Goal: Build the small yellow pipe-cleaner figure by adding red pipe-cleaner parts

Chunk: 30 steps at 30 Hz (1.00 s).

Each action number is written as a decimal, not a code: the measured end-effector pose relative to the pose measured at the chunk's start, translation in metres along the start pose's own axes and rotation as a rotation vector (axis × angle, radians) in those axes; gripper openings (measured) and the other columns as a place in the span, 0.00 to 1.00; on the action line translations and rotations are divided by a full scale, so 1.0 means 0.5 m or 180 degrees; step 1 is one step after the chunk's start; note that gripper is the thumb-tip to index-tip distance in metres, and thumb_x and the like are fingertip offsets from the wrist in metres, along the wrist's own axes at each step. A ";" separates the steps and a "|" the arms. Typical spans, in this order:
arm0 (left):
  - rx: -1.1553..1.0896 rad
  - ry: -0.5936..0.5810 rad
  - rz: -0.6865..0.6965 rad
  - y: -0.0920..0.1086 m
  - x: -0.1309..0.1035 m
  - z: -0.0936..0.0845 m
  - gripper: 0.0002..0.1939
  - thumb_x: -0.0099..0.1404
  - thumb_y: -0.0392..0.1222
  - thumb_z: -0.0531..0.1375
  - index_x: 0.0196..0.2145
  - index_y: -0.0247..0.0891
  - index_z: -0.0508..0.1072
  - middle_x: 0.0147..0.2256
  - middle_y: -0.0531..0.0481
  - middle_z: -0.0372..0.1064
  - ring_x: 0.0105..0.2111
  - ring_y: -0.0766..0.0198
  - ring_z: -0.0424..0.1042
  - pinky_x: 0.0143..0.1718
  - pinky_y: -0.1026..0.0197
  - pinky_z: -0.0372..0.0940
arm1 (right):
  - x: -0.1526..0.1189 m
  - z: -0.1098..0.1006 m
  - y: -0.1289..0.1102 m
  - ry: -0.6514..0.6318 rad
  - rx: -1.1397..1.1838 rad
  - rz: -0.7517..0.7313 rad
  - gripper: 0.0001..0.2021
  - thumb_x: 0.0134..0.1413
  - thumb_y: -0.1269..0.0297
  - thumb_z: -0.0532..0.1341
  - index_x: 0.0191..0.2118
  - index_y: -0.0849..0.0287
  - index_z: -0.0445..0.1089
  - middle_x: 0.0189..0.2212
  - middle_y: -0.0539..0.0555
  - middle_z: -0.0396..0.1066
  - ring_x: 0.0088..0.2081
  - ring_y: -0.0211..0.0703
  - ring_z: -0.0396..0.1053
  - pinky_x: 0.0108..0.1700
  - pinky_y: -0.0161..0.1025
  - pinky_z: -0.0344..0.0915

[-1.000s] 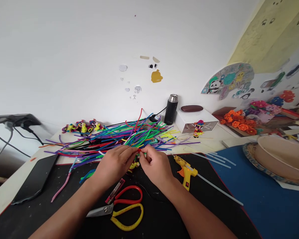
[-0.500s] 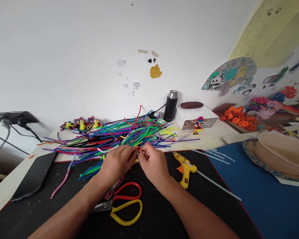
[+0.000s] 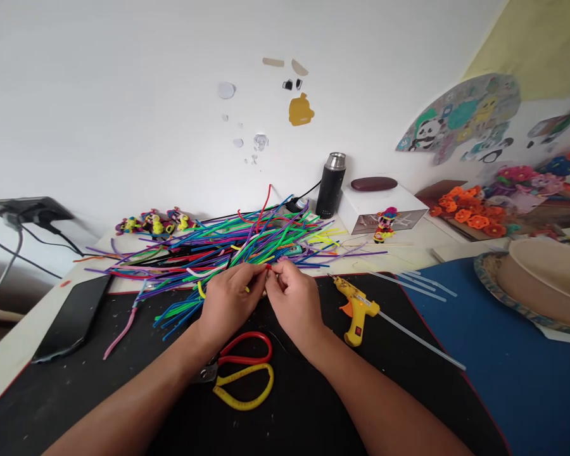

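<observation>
My left hand and my right hand meet fingertip to fingertip over the front of the pipe cleaner pile. Between them they pinch a small red piece, mostly covered by the fingers; its exact shape is hidden. Just beyond the fingers spreads a tangled heap of colourful pipe cleaners. Scissors with one red and one yellow handle lie below my hands, their blades partly behind my left wrist. To the right of my right hand rests a yellow hot glue gun with a clear glue stick out its back.
A phone lies at the left on the black mat. Behind stand a black flask, a white box and a small figure. More figures sit back left. A beige basin stands on the right.
The camera view has shifted, so most things sit a little higher in the picture. Both hands stay together at the red piece, with only slight finger movement.
</observation>
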State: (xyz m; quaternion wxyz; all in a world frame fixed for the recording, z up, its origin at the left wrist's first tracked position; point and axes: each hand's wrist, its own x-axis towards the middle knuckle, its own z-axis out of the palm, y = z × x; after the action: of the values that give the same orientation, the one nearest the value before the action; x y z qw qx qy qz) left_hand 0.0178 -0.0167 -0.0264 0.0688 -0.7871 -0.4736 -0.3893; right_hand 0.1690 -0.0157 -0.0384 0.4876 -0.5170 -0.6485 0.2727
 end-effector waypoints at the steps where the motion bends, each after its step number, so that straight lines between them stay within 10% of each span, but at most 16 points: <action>1: -0.0015 -0.0011 -0.0050 0.000 0.002 -0.002 0.09 0.74 0.39 0.61 0.37 0.36 0.80 0.31 0.49 0.83 0.27 0.62 0.80 0.30 0.63 0.68 | 0.003 -0.001 -0.001 -0.0082 0.0212 0.0112 0.07 0.63 0.63 0.59 0.32 0.56 0.69 0.19 0.46 0.64 0.20 0.37 0.59 0.26 0.36 0.50; 6: -0.0129 0.0054 -0.0218 -0.004 0.017 -0.027 0.08 0.73 0.39 0.61 0.39 0.36 0.81 0.32 0.50 0.83 0.28 0.62 0.81 0.31 0.64 0.68 | 0.017 -0.014 -0.018 -0.0774 0.1582 0.0698 0.12 0.64 0.52 0.60 0.37 0.56 0.70 0.15 0.42 0.60 0.15 0.35 0.56 0.19 0.34 0.51; 14: -0.0358 0.0125 -0.0375 -0.004 0.030 -0.047 0.06 0.71 0.39 0.63 0.39 0.39 0.82 0.32 0.52 0.82 0.29 0.64 0.80 0.33 0.66 0.69 | 0.032 -0.028 -0.019 -0.0790 0.2457 0.1099 0.19 0.57 0.45 0.68 0.37 0.58 0.72 0.12 0.40 0.58 0.13 0.33 0.55 0.17 0.31 0.49; 30: -0.0655 -0.0095 -0.0669 0.012 0.031 -0.046 0.07 0.69 0.41 0.62 0.36 0.40 0.81 0.30 0.53 0.82 0.26 0.64 0.78 0.29 0.65 0.68 | 0.031 -0.025 -0.017 -0.0975 0.2895 0.1424 0.18 0.50 0.50 0.72 0.33 0.57 0.70 0.12 0.39 0.57 0.13 0.31 0.53 0.16 0.30 0.44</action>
State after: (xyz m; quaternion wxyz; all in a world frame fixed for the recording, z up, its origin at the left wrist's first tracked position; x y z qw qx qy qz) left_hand 0.0139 -0.0201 0.0015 -0.0605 -0.7418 -0.5119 -0.4290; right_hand 0.1772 -0.0059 -0.0209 0.4922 -0.3332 -0.4024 0.6963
